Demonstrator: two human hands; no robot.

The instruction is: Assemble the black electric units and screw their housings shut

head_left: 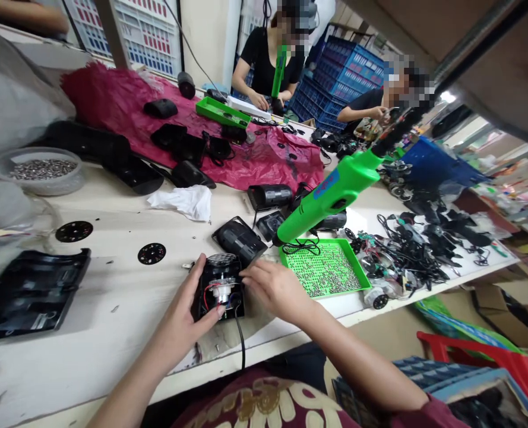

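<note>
A black appliance housing [204, 274] stands open-side up at the table's front edge, with a white and metal motor [221, 291], red and blue wires and a round black grille inside. A black cord [241, 342] runs from its lower end over the edge. My left hand [191, 312] grips the housing from the left, thumb across the lower part near the motor. At the upper right side, my right hand [275, 289] has its fingers curled closed against the housing; its fingertips are partly hidden. Just beyond lies a curved black shell [239, 238].
A green electric screwdriver [326, 199] hangs above a green tray [357, 267] of screws. Black shell [36, 291], round dials [152, 254] and a screw tub [72, 178] lie left. Loose wired parts [424, 244] heap right. Two people [268, 65] work across the table.
</note>
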